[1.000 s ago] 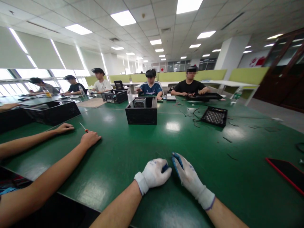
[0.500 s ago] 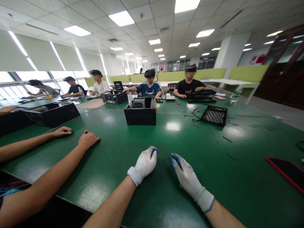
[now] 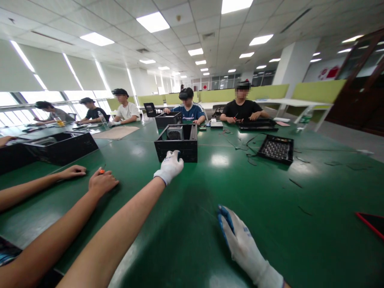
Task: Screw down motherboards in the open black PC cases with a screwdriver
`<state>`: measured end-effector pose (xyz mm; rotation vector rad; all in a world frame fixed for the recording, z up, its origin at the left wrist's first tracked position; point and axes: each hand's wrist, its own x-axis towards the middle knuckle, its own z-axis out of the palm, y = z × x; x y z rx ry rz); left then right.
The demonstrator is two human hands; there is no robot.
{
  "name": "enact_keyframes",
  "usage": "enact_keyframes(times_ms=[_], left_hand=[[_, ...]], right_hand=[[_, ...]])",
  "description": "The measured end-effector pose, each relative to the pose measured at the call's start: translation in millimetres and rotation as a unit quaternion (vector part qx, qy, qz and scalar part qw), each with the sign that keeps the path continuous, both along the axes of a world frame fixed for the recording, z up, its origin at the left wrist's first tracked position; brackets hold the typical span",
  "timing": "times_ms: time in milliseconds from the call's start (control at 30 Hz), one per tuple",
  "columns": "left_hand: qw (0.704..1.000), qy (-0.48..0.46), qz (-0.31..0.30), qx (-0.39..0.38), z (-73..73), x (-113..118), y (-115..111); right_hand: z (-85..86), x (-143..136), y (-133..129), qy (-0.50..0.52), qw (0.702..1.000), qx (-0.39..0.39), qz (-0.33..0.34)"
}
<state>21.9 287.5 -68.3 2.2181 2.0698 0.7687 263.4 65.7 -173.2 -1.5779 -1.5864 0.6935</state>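
At the black case (image 3: 186,149): your left hand (image 3: 169,165), grip half-curled; cannot tell if holding.
On the green bench (image 3: 192,224): your right hand (image 3: 243,240), grip slightly parted, seemingly empty.

Left gloved hand (image 3: 169,168) outstretched, fingers at front panel of open black case (image 3: 186,149); looks like contact, hard to confirm. Right gloved hand (image 3: 241,238) at green worktop (image 3: 300,248), fingers extended. Black tray (image 3: 276,149) ahead-right of right fingers, red-edged mat (image 3: 377,224) farther right.
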Motion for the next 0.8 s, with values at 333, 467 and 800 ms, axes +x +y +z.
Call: enact_keyframes(times_ms=[333, 467, 800], left_hand=[[0.994, 0.087, -0.018, -0.071, 27.3, 6.6, 107.2], [0.990, 0.119, -0.021, -0.069, 28.6, 3.7, 114.5], [0.986, 0.157, -0.057, -0.005, 26.9, -0.7, 10.7]], right_hand=[[-23.8, 6.5, 0.4, -0.035, 0.997, 0.069, 0.016], [-23.0, 7.1, 0.5, -0.030, 0.993, 0.110, 0.031], [-7.6, -2.6, 3.5, 0.019, 1.000, 0.015, -0.002]])
